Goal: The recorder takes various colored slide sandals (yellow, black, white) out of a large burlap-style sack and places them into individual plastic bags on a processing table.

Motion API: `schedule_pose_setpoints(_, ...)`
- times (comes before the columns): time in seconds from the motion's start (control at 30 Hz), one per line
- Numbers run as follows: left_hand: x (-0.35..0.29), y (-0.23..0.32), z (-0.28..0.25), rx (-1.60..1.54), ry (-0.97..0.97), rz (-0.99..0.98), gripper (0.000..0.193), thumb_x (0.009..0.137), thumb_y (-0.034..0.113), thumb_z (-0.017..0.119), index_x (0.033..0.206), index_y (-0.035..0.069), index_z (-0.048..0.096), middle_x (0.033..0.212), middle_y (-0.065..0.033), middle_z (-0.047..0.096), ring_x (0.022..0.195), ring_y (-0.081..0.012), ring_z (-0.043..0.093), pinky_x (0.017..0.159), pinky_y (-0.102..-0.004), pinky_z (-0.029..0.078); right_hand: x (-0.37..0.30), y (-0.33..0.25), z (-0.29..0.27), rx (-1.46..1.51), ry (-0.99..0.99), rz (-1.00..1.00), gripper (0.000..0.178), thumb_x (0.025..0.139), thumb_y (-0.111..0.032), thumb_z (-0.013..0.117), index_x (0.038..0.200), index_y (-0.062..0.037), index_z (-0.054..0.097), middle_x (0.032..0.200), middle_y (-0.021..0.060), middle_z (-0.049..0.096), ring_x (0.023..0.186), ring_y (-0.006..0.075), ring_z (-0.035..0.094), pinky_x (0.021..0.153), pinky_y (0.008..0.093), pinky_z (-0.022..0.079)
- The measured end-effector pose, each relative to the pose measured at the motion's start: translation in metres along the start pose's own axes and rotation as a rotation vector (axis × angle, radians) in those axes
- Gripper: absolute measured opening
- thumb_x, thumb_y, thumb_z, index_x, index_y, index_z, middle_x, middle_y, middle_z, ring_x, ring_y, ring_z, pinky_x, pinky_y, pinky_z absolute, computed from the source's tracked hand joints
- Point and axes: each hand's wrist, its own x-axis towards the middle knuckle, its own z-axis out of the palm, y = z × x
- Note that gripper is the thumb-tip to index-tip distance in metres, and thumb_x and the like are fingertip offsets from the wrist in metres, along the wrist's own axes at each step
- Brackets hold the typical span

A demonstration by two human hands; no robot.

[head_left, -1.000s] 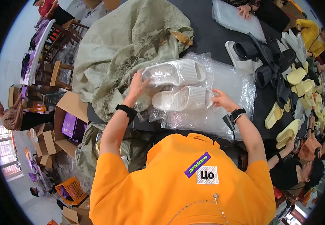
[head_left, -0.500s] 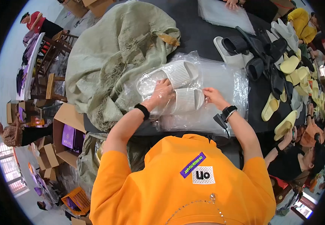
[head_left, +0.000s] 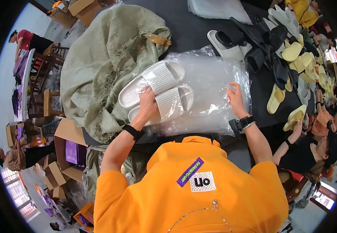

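Observation:
A pair of white slide slippers (head_left: 153, 79) lies side by side over clear plastic, soles down and toes to the right. My left hand (head_left: 148, 104) is closed on the slippers, gripping them between the heels and the ribbed straps. My right hand (head_left: 236, 100) is right of the toes, its fingers bent and pinching the film of a clear plastic bag (head_left: 211, 91). Glare on the film hides where the bag's edges run. Beneath lies a stack of clear bags (head_left: 199, 124).
A greenish woven sack (head_left: 94, 73) covers the table's left. Black slippers (head_left: 256, 58) and yellow slippers (head_left: 276, 99) are heaped at right. More clear bags (head_left: 219, 9) lie at the far edge. A person in black (head_left: 304, 153) is at right, and an open carton (head_left: 69, 130) stands at left.
The slippers and my left hand have shifted left. My right hand has come away from the toes, to the right. The other person's hand at the far edge has left the view.

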Motion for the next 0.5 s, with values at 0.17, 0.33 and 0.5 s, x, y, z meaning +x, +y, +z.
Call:
schedule_pose_setpoints(0.17,-0.018,-0.018,0.004,-0.015,-0.112,-0.155,0.025,0.069,0.017,0.057,0.09,0.004,0.057,0.087,-0.013,0.053,0.084,-0.033,0.046,0.077,-0.04,0.03,-0.009,0.029,-0.048,-0.368,0.016,-0.128,0.025,0.086,-0.009,0.042,0.111,-0.0089,0.045,0.063,0.0025,0.048,0.054,0.0083,0.046,0.049,0.0247,0.039)
schedule_pose_setpoints(0.33,-0.036,-0.076,-0.012,0.007,0.054,-0.357,0.026,0.068,0.019,0.06,0.088,0.004,0.058,0.083,-0.0162,0.055,0.079,-0.0387,0.049,0.069,-0.0453,0.038,-0.025,0.04,-0.072,-0.332,-0.017,0.006,0.022,0.087,-0.009,0.039,0.105,-0.008,0.052,0.067,0.0028,0.051,0.053,0.0079,0.046,0.049,0.0236,0.039)
schedule_pose_setpoints(0.5,0.012,-0.048,-0.088,-0.375,0.428,-0.544,0.027,0.08,0.005,0.049,0.104,-0.004,0.055,0.097,-0.0115,0.061,0.088,-0.0195,0.057,0.076,-0.0292,0.043,-0.032,0.053,-0.079,-0.321,0.039,-0.023,0.028,0.087,-0.009,0.038,0.108,-0.0102,0.056,0.07,0.003,0.052,0.052,0.0071,0.045,0.049,0.0224,0.039)
